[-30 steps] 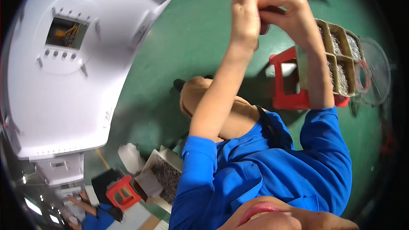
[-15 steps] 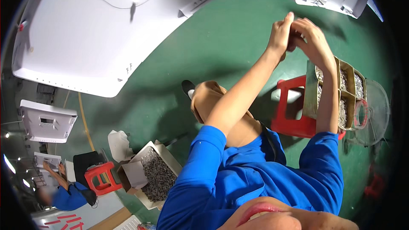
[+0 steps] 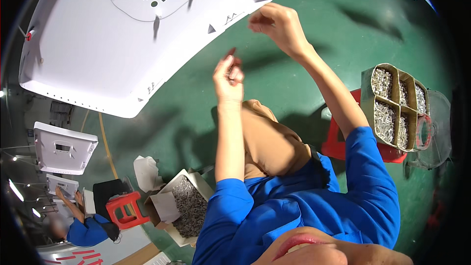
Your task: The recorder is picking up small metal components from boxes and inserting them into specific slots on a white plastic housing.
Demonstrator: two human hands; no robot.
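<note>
A large white moulded panel (image 3: 93,44) fills the upper left, with a square cut-out, a row of round holes and small clips along its edge. My right hand (image 3: 280,23) is at the panel's right-hand edge, fingertips pinched together; what they hold, if anything, is too small to make out. Below it and to the left, my left hand (image 3: 228,81) is raised with its fingers curled over small greyish pieces in the palm. The pieces are blurred, so their kind does not show. Both forearms are bare below blue sleeves.
At right, a divided box (image 3: 367,91) of small metal parts sits on a red stool (image 3: 333,140), beside a fan (image 3: 436,127). An open carton (image 3: 175,233) of dark small parts stands lower left. Farther off are another white panel (image 3: 66,148) and a co-worker (image 3: 88,225).
My hands were together at the upper right and have come apart, both moving left. The right hand has reached the panel's edge; the left has dropped lower. The view has shifted slightly.
</note>
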